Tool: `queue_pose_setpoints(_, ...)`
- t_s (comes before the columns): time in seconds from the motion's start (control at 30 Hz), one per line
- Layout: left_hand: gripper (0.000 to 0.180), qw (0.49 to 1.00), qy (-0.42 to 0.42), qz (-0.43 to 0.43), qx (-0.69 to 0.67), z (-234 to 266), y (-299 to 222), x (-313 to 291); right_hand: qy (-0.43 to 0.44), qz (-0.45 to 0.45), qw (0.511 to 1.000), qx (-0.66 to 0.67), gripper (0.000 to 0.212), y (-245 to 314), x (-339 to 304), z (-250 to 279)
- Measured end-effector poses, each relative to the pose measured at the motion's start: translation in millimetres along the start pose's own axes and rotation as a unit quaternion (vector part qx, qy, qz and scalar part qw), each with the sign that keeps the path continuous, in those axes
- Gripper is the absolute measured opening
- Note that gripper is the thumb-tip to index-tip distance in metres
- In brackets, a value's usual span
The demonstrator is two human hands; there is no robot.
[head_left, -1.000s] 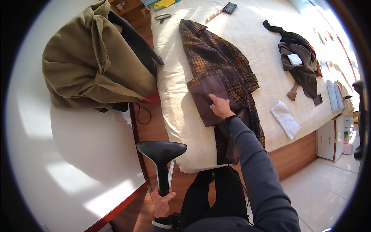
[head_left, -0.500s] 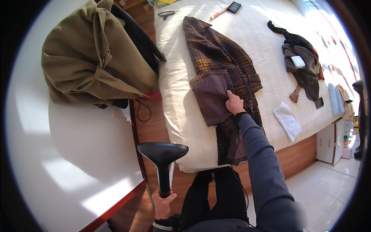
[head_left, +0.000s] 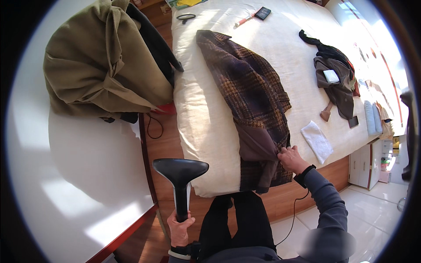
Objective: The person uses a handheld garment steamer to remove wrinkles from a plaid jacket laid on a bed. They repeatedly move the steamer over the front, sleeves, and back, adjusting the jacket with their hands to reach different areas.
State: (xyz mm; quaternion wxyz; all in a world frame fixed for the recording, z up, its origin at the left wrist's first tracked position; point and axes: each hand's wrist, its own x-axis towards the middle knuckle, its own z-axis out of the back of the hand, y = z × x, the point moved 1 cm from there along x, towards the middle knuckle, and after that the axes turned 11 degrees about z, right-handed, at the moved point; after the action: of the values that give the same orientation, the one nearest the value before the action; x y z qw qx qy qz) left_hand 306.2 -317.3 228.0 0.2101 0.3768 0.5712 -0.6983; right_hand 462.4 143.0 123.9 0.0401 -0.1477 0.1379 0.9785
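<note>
A plaid coat [head_left: 250, 83] in brown, mustard and dark tones lies lengthwise on the bed, its collar at the far end. Part of its plain brown lining [head_left: 256, 142] is turned out over the lower half. My right hand [head_left: 293, 158] grips the coat's right edge near the hem, its fingers pinched on the cloth. In my left hand [head_left: 179, 230], fingers wrapped around the handle, is a black handheld garment steamer [head_left: 180, 172]. The steamer is upright, its wide head up, off the bed and left of the coat's hem.
The cream-covered bed [head_left: 193, 118] spans the middle. At left hangs a large olive-brown coat [head_left: 87, 65]. Right of the plaid coat lie a folded white cloth [head_left: 317, 141], a wooden-handled brush [head_left: 326, 113] and a dark garment pile [head_left: 335, 81]. A thin cord [head_left: 293, 215] trails by my right arm.
My right hand has moved from the coat's middle down toward its hem and right edge. The lining flap has shifted lower and more plaid shows. The steamer stays in my left hand.
</note>
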Motion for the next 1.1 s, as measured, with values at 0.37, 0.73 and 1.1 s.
queue_pose_setpoints(0.37, 0.027, 1.000, -0.007, 0.006, 0.017, -1.7, -1.6, -3.9, -0.230, -0.350, 0.823, 0.383, 0.084, -48.1, 73.9, -61.0)
queue_pose_setpoints(0.73, 0.028, 0.994, -0.080, -0.065, -0.033, 25.9, -10.7, -18.1, -0.274, 0.103, 0.879, 0.377, 0.069, 220.5, 126.8, 72.2)
queue_pose_setpoints(1.1, 0.030, 0.997, -0.063, -0.035, -0.031, 35.0, 2.8, -11.4, 0.002, -0.038, 0.842, 0.538, 0.063, 228.2, 69.7, -108.4)
